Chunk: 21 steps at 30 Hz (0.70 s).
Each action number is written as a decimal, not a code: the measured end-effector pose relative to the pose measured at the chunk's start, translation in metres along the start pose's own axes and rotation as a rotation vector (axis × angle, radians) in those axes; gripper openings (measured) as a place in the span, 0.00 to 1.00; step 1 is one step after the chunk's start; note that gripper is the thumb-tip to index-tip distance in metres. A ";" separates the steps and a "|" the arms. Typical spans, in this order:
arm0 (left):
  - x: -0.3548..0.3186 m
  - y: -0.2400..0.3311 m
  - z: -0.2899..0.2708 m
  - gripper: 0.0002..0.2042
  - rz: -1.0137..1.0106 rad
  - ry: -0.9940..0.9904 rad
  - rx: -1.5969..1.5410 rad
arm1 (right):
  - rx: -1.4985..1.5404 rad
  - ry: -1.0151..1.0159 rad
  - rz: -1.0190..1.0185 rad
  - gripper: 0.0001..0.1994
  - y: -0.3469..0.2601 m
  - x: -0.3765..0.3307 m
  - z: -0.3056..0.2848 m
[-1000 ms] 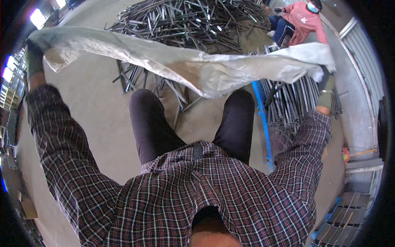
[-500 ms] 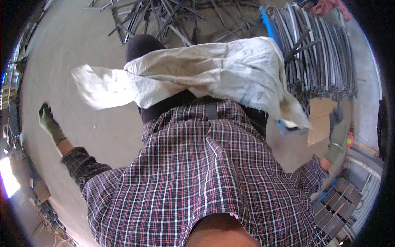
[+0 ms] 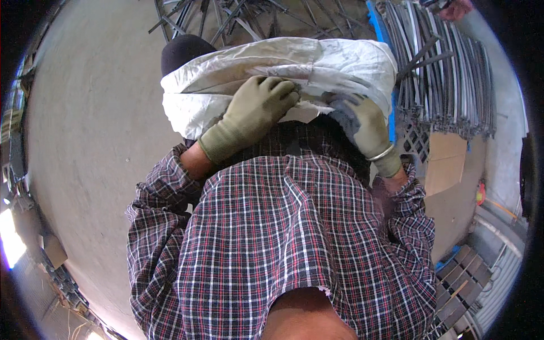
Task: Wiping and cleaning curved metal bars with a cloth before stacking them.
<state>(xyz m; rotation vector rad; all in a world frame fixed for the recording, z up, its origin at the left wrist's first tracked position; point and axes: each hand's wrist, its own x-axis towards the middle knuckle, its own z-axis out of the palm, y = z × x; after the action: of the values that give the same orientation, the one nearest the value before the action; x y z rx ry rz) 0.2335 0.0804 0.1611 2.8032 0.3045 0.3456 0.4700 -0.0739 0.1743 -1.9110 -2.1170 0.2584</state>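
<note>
A crumpled white woven sack (image 3: 317,65) lies draped across my lap, just in front of my checked shirt. My left hand (image 3: 252,113), in an olive work glove, presses on the sack's near edge with its fingers curled into the cloth. My right hand (image 3: 362,124), in a grey-olive glove with a metal bangle at the wrist, grips the sack's lower right edge. Both hands sit close together at my waist. One dark trouser knee (image 3: 181,50) shows beyond the sack on the left.
A pile of dark metal rods (image 3: 255,17) lies on the concrete floor ahead. Bundled long metal bars (image 3: 447,73) with a blue strip (image 3: 377,17) lie at the right. A cardboard sheet (image 3: 445,161) lies on the floor at my right. A person in red (image 3: 453,7) is at the top right.
The sack, held stretched wide a second ago, dropped onto my lap. Both hands, out at my sides half a second ago, have come in and taken hold of its near edge.
</note>
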 end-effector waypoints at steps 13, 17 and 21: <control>-0.001 -0.036 -0.033 0.16 -0.045 0.146 -0.686 | 0.463 0.092 0.053 0.11 -0.032 0.036 -0.063; 0.006 -0.030 -0.049 0.14 0.044 0.107 -0.423 | 0.435 0.049 0.127 0.09 -0.023 0.034 -0.082; 0.001 -0.043 -0.023 0.10 0.006 0.178 -0.595 | 0.099 0.325 -0.172 0.07 -0.024 0.040 -0.084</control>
<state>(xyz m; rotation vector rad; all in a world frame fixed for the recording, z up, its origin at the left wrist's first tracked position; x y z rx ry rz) 0.2208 0.1265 0.1692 2.1939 0.1908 0.5808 0.4707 -0.0408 0.2644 -1.5815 -1.9924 0.0144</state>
